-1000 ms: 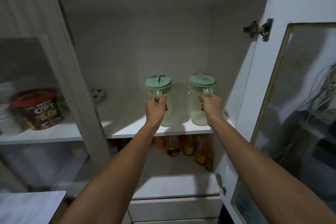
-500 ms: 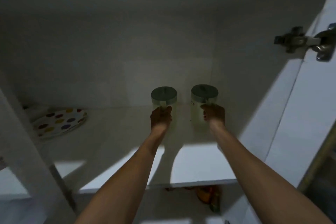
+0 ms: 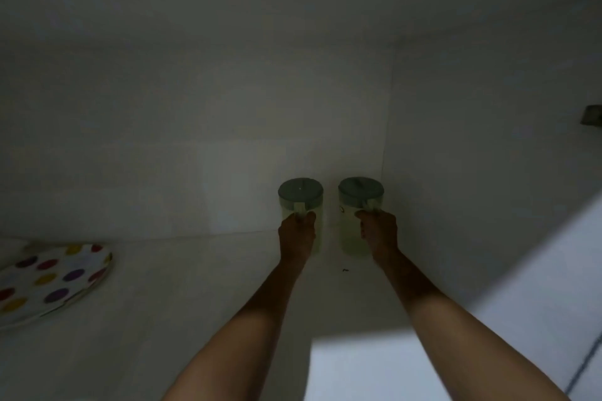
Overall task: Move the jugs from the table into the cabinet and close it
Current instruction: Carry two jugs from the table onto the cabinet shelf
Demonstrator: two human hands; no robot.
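Firstly, on the cabinet shelf (image 3: pixel 195 286), with left jug (image 3: pixel 299 192) and right jug (image 3: pixel 350 231) upright near the back wall, I confirm both bases sit flat before my left hand (image 3: pixel 296 234) and right hand (image 3: pixel 379 231), each curled round a jug handle (image 3: pixel 299 209), release.

Dim pale cabinet (image 3: pixel 195 107) interior, spotted plate (image 3: pixel 55 280) left, perhaps a hinge (image 3: pixel 591 114) right

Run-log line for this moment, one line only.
stage: placing into cabinet | left hand: grips left jug handle | right hand: grips right jug handle | pose: both upright, side by side, apart | closing: not yet done
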